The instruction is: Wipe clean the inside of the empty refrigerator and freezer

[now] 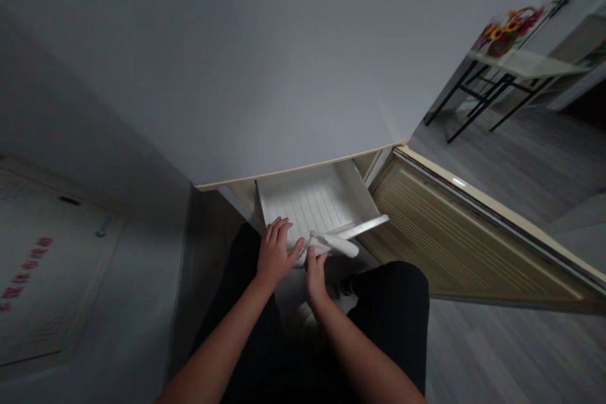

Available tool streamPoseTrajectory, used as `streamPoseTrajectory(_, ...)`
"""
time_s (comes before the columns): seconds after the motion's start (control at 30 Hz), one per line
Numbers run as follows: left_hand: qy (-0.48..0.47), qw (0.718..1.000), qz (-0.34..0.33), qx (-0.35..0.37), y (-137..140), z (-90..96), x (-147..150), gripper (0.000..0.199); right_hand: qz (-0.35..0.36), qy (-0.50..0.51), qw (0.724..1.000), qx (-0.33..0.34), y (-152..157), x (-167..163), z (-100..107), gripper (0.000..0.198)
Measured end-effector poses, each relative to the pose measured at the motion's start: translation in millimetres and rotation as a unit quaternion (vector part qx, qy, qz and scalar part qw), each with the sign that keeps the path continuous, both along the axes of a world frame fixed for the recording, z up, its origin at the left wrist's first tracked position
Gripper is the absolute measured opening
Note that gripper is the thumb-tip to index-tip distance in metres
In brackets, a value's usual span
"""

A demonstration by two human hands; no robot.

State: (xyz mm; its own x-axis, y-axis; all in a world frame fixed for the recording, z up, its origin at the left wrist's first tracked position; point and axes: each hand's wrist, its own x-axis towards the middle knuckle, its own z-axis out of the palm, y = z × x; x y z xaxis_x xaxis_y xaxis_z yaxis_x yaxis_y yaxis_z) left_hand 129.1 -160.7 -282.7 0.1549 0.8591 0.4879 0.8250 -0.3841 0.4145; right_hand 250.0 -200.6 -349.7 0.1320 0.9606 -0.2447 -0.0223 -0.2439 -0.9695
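Observation:
A white pull-out drawer (312, 199) with a ribbed bottom sticks out toward me from a cabinet-like appliance. My right hand (316, 278) is closed on a crumpled white cloth (334, 243) at the drawer's front rim. Part of the cloth hangs loose to the right. Over the drawer's front left part lies my left hand (276, 255), its fingers stretched out and thumb apart. The left thumb is close to the cloth; whether it touches cannot be made out.
An open door (449, 246) with a ribbed yellowish inner side stands at the right. A large grey panel (284, 76) rises above the drawer. My knees flank the drawer. Farther right is a table (534, 63) with a flower basket (504, 41). A white wall box (52, 265) is at left.

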Motion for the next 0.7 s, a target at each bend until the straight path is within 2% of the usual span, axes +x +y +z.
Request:
streamPoseTrajectory(0.1, 0.004, 1.000, -0.001, 0.001, -0.3, -1.6, -1.0, 0.039, -0.087, 0.026, 0.996, -0.021, 11.2, -9.7, 0.0, 0.085)
streamPoseTrajectory(0.2, 0.011, 1.000, 0.000, 0.000, -0.8, -1.7, -0.7, 0.038, -0.167, 0.031, 0.985, -0.035, 33.2, 5.5, 3.2, 0.089)
streamPoseTrajectory(0.33, 0.011, 1.000, 0.003, -0.005, -1.7, 0.7, 0.7, 0.036, -0.291, 0.028, 0.956, -0.022, 68.0, 58.1, 10.2, 0.087)
streamPoseTrajectory(0.47, 0.003, 1.000, 0.001, -0.008, -2.0, 1.6, 0.4, 0.035, -0.302, -0.024, 0.953, -0.007, 98.2, 119.3, 22.9, 0.068)
streamPoseTrajectory(0.53, 0.001, 1.000, -0.001, -0.013, -1.9, 1.5, 0.0, 0.033, -0.318, -0.031, 0.947, 0.005, 102.4, 130.3, 29.2, 0.066)
streamPoseTrajectory(0.63, -0.002, 1.000, 0.006, -0.020, -1.4, 1.7, 0.4, 0.031, -0.342, 0.006, 0.939, 0.016, 86.9, 102.2, 32.5, 0.071)
streamPoseTrajectory(0.7, -0.004, 1.000, 0.008, -0.023, -1.0, 1.6, 0.7, 0.030, -0.278, 0.030, 0.960, -0.007, 63.3, 57.4, 29.1, 0.074)
